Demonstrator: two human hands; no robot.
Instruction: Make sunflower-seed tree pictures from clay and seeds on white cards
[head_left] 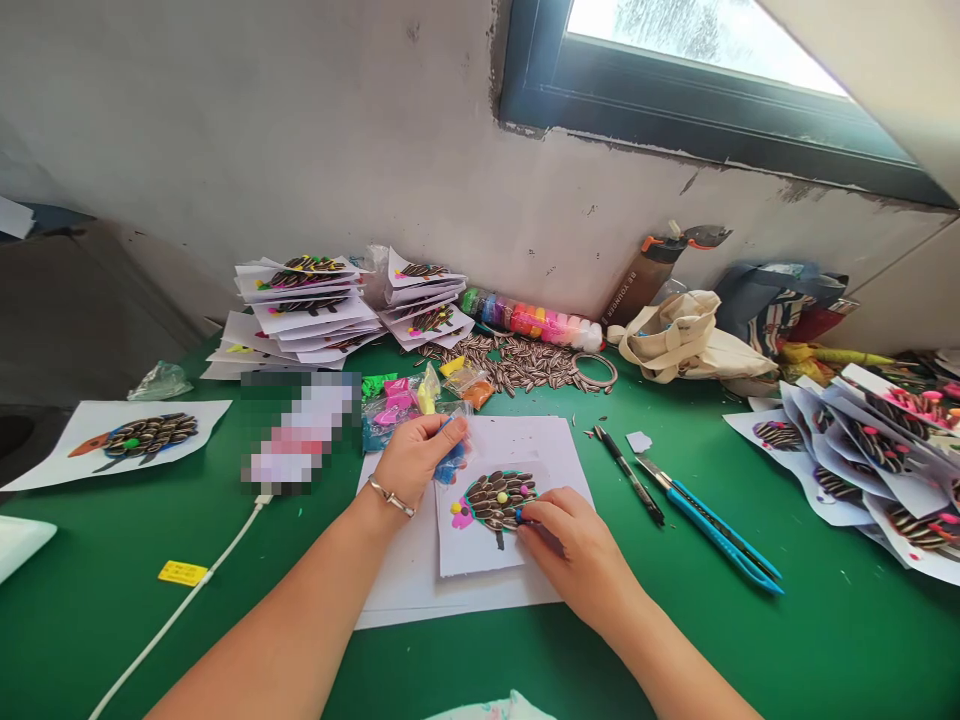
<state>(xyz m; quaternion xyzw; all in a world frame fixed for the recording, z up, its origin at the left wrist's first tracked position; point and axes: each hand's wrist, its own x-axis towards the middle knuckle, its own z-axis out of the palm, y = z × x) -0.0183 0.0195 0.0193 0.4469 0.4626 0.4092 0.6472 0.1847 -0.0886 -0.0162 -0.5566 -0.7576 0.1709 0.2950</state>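
Note:
My left hand point(420, 460) grips a small clear bag of blue modelling clay point(451, 462) above the upper left of a picture card. Between the thumb and finger of my right hand point(574, 545) is a small piece of blue clay point(519, 515), at the right side of the seed animal. That animal point(499, 498) is built of striped sunflower seeds, with a pink clay head and yellow and pink dots on its body. Its card point(480, 555) lies on larger white sheets point(397, 590).
Behind are opened clay bags point(394, 400), loose sunflower seeds point(525, 362) and a roll of coloured clay point(532, 320). A pen point(630, 475) and blue tweezers point(712, 525) lie to the right. Stacked cards point(307, 310) stand back left, more cards point(847, 460) far right. A white cable point(202, 580) crosses the left.

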